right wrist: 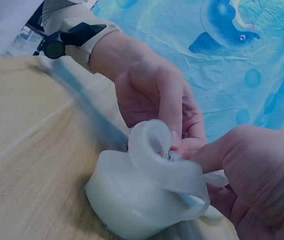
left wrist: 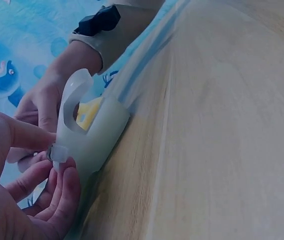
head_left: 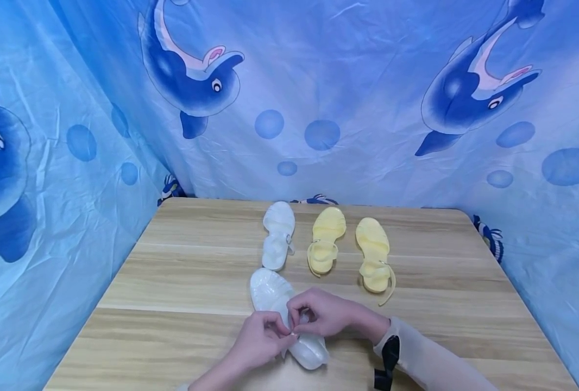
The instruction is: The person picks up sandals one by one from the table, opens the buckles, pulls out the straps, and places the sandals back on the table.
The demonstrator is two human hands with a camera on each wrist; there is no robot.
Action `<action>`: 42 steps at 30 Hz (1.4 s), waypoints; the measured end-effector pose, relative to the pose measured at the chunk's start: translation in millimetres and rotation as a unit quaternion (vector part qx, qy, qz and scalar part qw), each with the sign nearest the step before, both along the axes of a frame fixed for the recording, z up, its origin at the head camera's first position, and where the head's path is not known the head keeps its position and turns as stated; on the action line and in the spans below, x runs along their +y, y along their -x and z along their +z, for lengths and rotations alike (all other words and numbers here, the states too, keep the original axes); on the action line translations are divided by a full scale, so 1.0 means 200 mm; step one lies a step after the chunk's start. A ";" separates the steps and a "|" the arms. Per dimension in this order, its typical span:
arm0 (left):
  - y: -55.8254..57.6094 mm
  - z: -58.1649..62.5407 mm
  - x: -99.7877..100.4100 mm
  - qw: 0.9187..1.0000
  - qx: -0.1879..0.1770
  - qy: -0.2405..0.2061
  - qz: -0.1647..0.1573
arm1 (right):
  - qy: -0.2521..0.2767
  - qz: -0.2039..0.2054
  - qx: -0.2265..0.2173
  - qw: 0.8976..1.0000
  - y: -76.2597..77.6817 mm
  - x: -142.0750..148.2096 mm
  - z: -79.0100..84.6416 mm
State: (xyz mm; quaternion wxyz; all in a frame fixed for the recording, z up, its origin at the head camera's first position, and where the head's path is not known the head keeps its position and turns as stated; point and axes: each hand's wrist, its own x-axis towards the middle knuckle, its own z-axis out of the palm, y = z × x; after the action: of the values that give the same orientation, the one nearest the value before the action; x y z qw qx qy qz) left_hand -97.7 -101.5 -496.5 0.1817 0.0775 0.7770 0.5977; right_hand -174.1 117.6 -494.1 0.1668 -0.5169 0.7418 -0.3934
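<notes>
A white jelly sandal [head_left: 270,290] lies slanted on the table near the front, its heel toward me. Both hands meet over its ankle strap [right wrist: 154,155], which arches above the heel. My left hand [head_left: 262,339] pinches the strap at a small metal buckle [left wrist: 51,151] between thumb and fingers. From the right side, my right hand [head_left: 326,313] pinches the strap close to the same buckle. In the right wrist view, a strap end [right wrist: 215,179] shows by the right fingers [right wrist: 214,155]. Fingers partly hide the middle of the sandal.
Behind it stands a second white sandal [head_left: 278,231], its toe away from me. Two yellow sandals [head_left: 329,222] [head_left: 373,241] lie to its right, their straps hanging loose. The wooden table [head_left: 172,282] is backed by a blue dolphin-print cloth [head_left: 367,81].
</notes>
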 end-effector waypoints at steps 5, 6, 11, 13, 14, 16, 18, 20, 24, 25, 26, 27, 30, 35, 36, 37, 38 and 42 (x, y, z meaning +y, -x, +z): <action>0.00 0.00 0.00 1.000 0.000 -0.010 -0.001 | -0.034 -0.006 0.055 0.998 -0.02 -0.02 0.07; 0.00 0.00 0.00 1.000 0.000 -0.012 -0.001 | -0.046 -0.008 0.073 0.996 -0.03 -0.03 0.08; -0.01 -0.01 0.01 1.000 0.003 -0.014 -0.003 | -0.088 -0.021 0.115 0.989 -0.05 -0.04 0.13; -0.01 -0.01 0.01 1.000 0.005 -0.011 -0.004 | -0.089 -0.027 0.099 0.991 -0.05 -0.04 0.12; -0.01 -0.01 0.00 1.000 0.005 -0.011 -0.004 | -0.086 -0.029 0.088 0.992 -0.05 -0.04 0.12; -0.01 -0.01 0.00 1.000 0.007 -0.010 -0.003 | -0.079 -0.028 0.072 0.994 -0.04 -0.04 0.11; -0.01 -0.01 0.00 1.000 0.009 -0.008 0.000 | -0.074 -0.021 0.063 0.995 -0.03 -0.03 0.10; -0.01 -0.02 0.00 1.000 0.007 -0.010 0.002 | -0.072 -0.006 0.062 0.995 -0.02 -0.03 0.10; -0.01 -0.03 0.00 1.000 -0.001 -0.017 0.003 | -0.077 0.035 0.097 0.992 0.00 -0.01 0.11; -0.01 -0.03 0.00 1.000 -0.003 -0.019 0.003 | -0.078 0.046 0.110 0.990 0.01 0.00 0.11; -0.01 -0.03 0.00 1.000 -0.003 -0.019 0.002 | -0.077 0.055 0.122 0.988 0.02 0.00 0.12; -0.01 -0.03 -0.01 1.000 -0.003 -0.019 0.002 | -0.075 0.063 0.132 0.986 0.02 0.00 0.12; -0.01 -0.03 -0.01 1.000 -0.003 -0.017 0.000 | -0.062 0.079 0.143 0.985 0.04 0.00 0.12; 0.00 -0.01 0.00 1.000 -0.008 -0.019 0.000 | -0.037 0.090 0.129 0.987 0.06 0.02 0.09; 0.00 -0.01 0.00 1.000 -0.009 -0.019 0.001 | -0.035 0.091 0.117 0.988 0.07 0.03 0.08; 0.00 -0.01 0.01 1.000 -0.011 -0.020 0.004 | -0.034 0.093 0.112 0.989 0.08 0.03 0.07; 0.00 -0.01 0.01 1.000 -0.011 -0.019 0.006 | -0.033 0.094 0.104 0.990 0.08 0.03 0.07; 0.00 -0.02 0.01 1.000 -0.013 -0.025 0.008 | -0.032 0.093 0.104 0.990 0.08 0.03 0.07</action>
State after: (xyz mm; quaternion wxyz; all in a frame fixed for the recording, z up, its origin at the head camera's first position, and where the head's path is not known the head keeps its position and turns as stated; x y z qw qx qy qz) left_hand -97.0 -98.7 -499.8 0.1849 0.0684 0.7600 0.6193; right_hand -190.4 124.1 -480.5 0.1412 -0.6158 0.7162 -0.2965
